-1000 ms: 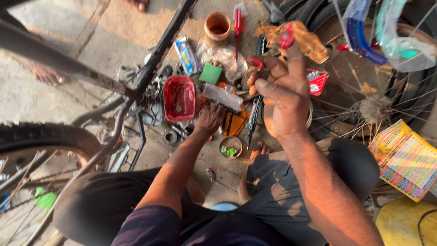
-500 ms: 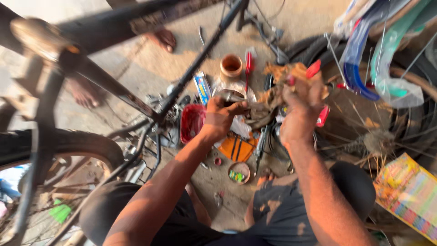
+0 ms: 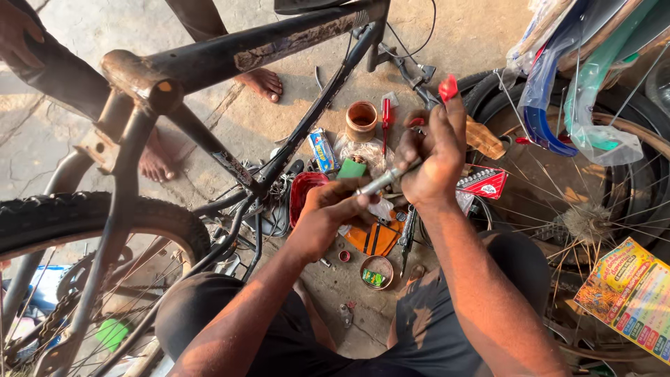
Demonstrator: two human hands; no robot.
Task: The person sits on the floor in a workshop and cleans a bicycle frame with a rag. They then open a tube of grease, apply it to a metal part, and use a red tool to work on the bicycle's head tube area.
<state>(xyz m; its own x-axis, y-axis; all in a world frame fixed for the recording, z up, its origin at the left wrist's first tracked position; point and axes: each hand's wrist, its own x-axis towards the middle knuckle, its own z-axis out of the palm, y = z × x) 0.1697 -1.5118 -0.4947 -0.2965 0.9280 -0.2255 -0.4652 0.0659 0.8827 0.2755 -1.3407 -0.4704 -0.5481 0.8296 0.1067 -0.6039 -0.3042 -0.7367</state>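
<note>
Both grips closed on metal tube [image 3: 380,183]: left hand [image 3: 331,209] low, right hand [image 3: 433,157] raised.

The person's arms are bare from the elbows down to the left hand [image 3: 333,213] and the right hand [image 3: 434,157], with no sleeves, rings, watch or gloves. Dark, dusty shorts cover both thighs, near the lower edge.

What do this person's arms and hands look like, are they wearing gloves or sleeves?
No gloves: the left hand and right hand are bare, as are both forearms up to the frame's edge, with no sleeves showing. No watch, ring or bracelet is visible. The fingers look smudged with grime.
</note>
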